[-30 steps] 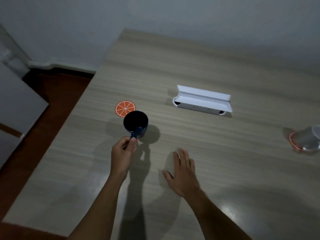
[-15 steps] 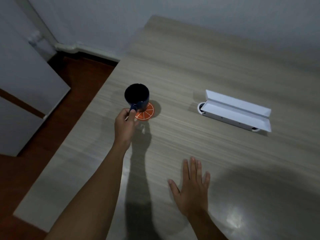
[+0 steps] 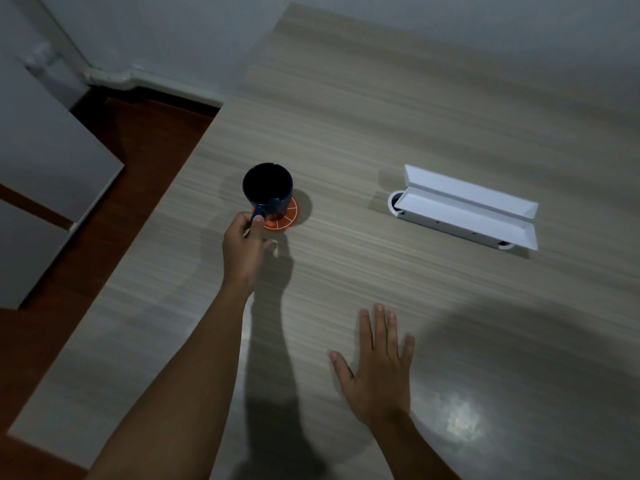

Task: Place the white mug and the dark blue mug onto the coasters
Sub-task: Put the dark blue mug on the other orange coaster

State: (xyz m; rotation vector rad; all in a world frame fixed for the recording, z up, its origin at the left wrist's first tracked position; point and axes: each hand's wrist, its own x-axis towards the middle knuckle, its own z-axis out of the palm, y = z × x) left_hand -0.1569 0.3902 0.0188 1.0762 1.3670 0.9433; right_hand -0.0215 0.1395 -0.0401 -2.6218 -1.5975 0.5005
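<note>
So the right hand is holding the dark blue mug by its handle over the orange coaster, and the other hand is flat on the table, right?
Not quite: the head view shows the left hand pinching the handle of the dark blue mug over the orange coaster. The right hand is the one spread flat on the table.

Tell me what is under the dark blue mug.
An orange coaster shows beneath the dark blue mug; its far part is covered, so contact is unclear.
</note>
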